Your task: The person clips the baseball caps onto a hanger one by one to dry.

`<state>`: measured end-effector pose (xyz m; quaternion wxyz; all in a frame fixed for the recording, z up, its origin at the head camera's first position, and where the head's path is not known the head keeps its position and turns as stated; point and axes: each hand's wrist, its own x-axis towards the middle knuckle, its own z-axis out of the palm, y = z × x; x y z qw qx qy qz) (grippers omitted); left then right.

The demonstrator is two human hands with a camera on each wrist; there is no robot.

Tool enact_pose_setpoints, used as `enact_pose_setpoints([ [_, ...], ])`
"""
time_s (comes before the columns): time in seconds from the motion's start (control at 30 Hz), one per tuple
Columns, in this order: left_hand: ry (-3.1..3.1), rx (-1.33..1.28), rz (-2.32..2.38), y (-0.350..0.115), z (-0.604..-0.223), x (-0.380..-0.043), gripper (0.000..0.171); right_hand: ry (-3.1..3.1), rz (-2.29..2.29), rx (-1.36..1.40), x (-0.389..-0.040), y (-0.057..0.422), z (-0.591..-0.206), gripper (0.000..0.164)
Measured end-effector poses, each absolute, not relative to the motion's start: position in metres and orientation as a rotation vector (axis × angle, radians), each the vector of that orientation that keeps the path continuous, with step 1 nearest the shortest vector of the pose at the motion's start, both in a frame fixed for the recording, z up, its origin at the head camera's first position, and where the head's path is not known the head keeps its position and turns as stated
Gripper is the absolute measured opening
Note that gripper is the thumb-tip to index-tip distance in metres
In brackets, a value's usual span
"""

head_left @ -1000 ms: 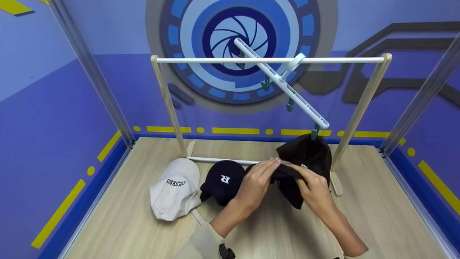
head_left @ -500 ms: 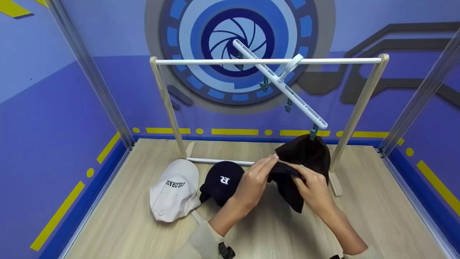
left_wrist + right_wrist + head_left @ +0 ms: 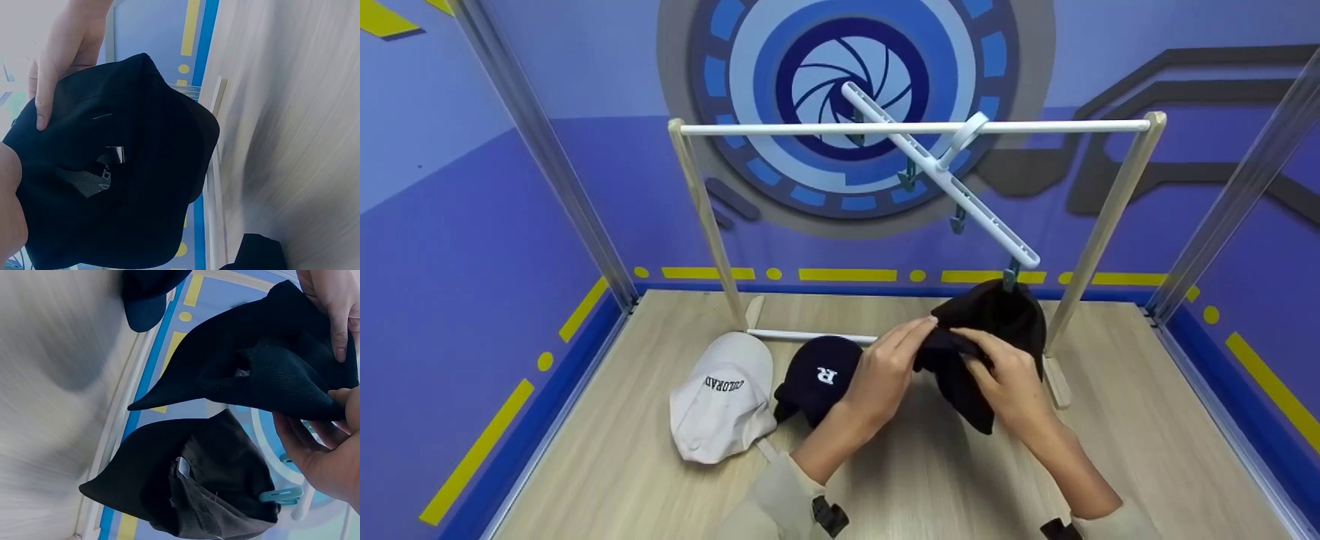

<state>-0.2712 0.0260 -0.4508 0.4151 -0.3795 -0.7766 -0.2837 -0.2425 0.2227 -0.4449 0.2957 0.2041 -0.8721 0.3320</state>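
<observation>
Both hands hold a dark baseball cap by its crown edge, in front of the rack. My left hand grips one side; in the right wrist view its thumb lies on the fabric. My right hand pinches the other side, fingers beneath. In the left wrist view, a metal buckle and inner label show on this cap. Just behind it hangs a second dark cap, held by a green clip of the white hanger. Part of it is hidden by the held cap.
The hanger hangs aslant on the rack's white rail, with more green clips along it. On the wooden table lie a beige cap and a navy cap with a white R. Blue walls stand behind and beside.
Both hands have risen slightly with the held cap, towards the hanger. The head view has shifted a little. The hanging cap and the two caps on the table stay put.
</observation>
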Motion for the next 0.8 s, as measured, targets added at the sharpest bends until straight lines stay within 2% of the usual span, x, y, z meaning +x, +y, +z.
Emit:
enact_pose_setpoints([
  [0.8, -2.063, -0.948, -0.626, 0.028, -0.416, -0.280, 0.033, -2.275, 0.901, 0.520, -0.253, 0.218, -0.426, 0.026],
])
